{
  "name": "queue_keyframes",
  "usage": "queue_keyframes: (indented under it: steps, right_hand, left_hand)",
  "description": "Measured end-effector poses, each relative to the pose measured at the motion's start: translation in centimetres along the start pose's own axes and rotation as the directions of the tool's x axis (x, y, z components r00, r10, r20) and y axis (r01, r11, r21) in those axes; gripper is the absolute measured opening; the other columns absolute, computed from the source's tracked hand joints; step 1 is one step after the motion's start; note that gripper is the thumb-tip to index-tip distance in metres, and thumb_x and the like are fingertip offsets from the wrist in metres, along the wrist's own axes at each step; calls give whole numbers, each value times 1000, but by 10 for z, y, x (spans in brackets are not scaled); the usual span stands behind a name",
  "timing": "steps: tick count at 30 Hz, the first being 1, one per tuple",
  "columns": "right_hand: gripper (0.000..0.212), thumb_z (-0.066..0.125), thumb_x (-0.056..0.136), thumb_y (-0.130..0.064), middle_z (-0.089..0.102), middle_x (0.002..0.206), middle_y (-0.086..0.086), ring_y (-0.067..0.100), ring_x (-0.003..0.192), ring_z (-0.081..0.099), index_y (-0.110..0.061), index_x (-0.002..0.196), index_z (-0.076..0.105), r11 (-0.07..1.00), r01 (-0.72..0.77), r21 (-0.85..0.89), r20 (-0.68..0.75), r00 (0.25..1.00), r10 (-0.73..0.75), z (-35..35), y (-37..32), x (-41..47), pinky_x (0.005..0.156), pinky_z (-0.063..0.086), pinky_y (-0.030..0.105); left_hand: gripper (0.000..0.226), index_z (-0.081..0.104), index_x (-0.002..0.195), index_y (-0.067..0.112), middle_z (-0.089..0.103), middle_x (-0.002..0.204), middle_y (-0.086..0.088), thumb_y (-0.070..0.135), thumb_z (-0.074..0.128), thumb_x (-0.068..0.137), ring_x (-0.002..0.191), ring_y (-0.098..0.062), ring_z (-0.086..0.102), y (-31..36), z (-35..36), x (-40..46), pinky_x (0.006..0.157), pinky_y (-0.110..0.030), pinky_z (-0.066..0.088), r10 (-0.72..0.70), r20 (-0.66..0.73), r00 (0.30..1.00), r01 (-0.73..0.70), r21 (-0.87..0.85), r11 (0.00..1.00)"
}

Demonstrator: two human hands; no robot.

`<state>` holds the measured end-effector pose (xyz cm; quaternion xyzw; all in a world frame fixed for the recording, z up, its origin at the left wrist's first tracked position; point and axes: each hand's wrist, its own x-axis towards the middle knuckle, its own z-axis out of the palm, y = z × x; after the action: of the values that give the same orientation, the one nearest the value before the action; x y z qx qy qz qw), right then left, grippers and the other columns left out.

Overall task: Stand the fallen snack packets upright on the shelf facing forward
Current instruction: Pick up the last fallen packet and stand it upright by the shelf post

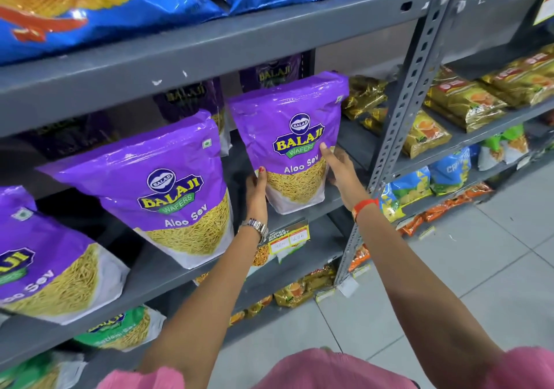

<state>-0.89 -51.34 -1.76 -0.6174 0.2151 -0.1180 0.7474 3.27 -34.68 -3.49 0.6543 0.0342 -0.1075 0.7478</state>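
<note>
Toward the right end of the grey metal shelf (299, 211), close to its slotted upright post (398, 124), a glossy purple stand-up packet of Aloo Sev (287, 136) stood on its base, label facing out. Left hand (256, 190) pressed flat against the packet's lower left side, thumb on the front. Right hand (340, 168) cupped the lower right side, fingers open along the edge, forefinger touching the printed logo. Packet was held between the two palms, not pinched (bracing or squaring it, by the look).

Further left along the front edge, a second purple Aloo Sev packet (168, 190) stood upright, facing forward, hands off it. A third purple packet (45, 256), at the left end and partly out of frame, did likewise, though it leaned a little.

Behind the front row, darker purple packets (186, 100) sat in shadow at the back of the shelf; whether they were properly upright could not be told.

Judgement: front row largely done. What remained seemed to be releasing the held packet and perhaps checking the back row.
</note>
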Motion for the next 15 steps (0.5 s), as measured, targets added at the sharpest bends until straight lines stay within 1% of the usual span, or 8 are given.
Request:
queue_keyframes:
  steps: [2, 3, 5, 6, 7, 9, 12, 15]
  right_hand:
    - [57, 56, 82, -53, 60, 111, -10, -1, 94, 56, -17, 124, 42, 1000, -21, 24, -38, 999, 22, 2, 8, -1, 68, 41, 19]
    - [58, 53, 84, -53, 60, 111, -9, -2, 91, 55, -15, 126, 42, 999, -39, 20, -46, 998, 40, 2, 13, 0, 68, 41, 20]
    - [60, 49, 88, -51, 61, 123, 4, 11, 101, 60, -9, 129, 43, 998, -69, 6, -45, 997, 69, 5, 20, 3, 79, 46, 26]
    - [59, 47, 89, -49, 60, 127, 10, 19, 108, 60, -6, 130, 43, 997, -75, 1, -50, 996, 75, 6, 22, 4, 85, 47, 29]
    - [58, 47, 90, -47, 59, 128, 14, 24, 113, 59, -5, 129, 44, 997, -75, -2, -61, 995, 75, 7, 23, 6, 86, 47, 31]
    - [56, 47, 91, -44, 59, 128, 17, 27, 115, 58, -2, 129, 45, 998, -68, 3, -72, 995, 69, 6, 23, 8, 87, 47, 31]
    - [58, 48, 90, -45, 59, 128, 17, 27, 115, 58, -1, 128, 45, 998, -66, -1, -83, 994, 65, -4, 23, 12, 89, 49, 31]
    - [61, 48, 89, -47, 59, 129, 15, 26, 117, 57, -2, 130, 45, 999, -54, 2, -120, 991, 54, -20, 23, 21, 97, 47, 35]
  left_hand:
    - [46, 35, 132, 17, 44, 138, -11, 36, 42, 91, 112, -14, 43, -4, -3, -3, 93, -28, 31, 41, -7, 999, -41, -20, 999]
    - [39, 38, 128, 20, 47, 135, -9, 34, 42, 91, 111, -15, 45, -6, -3, -5, 93, -29, 34, 46, 17, 999, -46, -31, 998]
    - [30, 40, 121, 23, 48, 130, -4, 29, 43, 92, 119, -21, 47, -11, 2, -9, 100, -34, 37, 43, 80, 996, -40, -33, 999]
    - [35, 37, 125, 19, 44, 135, -4, 27, 43, 92, 126, -24, 43, -13, 6, -10, 107, -38, 35, 41, 96, 995, -38, -32, 999]
    - [46, 30, 134, 14, 38, 143, -7, 27, 43, 91, 132, -26, 37, -14, 10, -12, 112, -42, 31, 32, 94, 995, -29, -36, 999]
    - [60, 14, 142, 12, 27, 150, -14, 28, 42, 92, 136, -28, 31, -14, 19, -12, 114, -47, 26, 13, 69, 998, -11, -32, 999]
    - [59, 13, 142, 11, 27, 150, -14, 27, 40, 92, 135, -27, 32, -14, 30, -8, 114, -46, 27, 8, 55, 998, -7, -32, 999]
    - [49, 22, 136, 11, 39, 140, -12, 23, 41, 93, 121, -20, 44, -13, 47, -7, 104, -36, 37, 24, 79, 997, -22, -29, 999]
